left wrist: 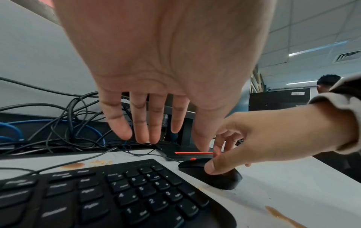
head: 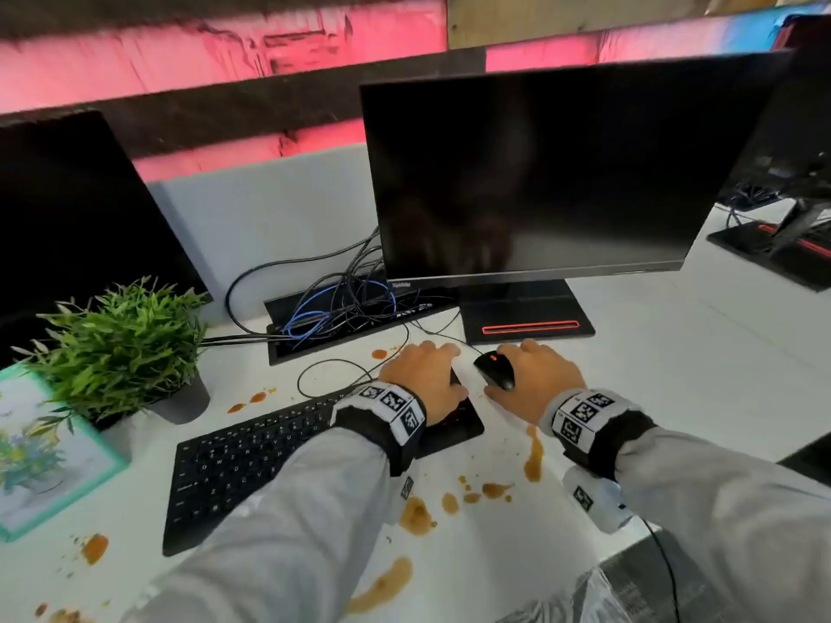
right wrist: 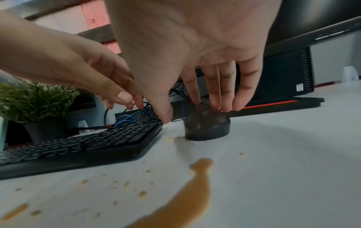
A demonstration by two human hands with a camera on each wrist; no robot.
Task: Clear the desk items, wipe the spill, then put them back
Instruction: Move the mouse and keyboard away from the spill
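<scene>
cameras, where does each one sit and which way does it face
Head: worn high, facing forward and down at the desk; both sleeves, left hand, right hand.
Left wrist: low, facing along that hand's palm over the keyboard toward the mouse.
Right wrist: low, facing along its palm to the mouse.
All three share keyboard, mouse and spill.

White desk [head: 652,361] splashed with brown spill [head: 533,456], keyboard [head: 234,460], mouse [head: 494,370], potted plant [head: 121,348], monitor base [head: 526,317] and framed picture [head: 40,451] set on it.

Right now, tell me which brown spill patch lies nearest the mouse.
The long narrow streak on the desk just behind the mouse, beside the keyboard corner. The other patches lie farther toward the desk's front edge or left.
</scene>
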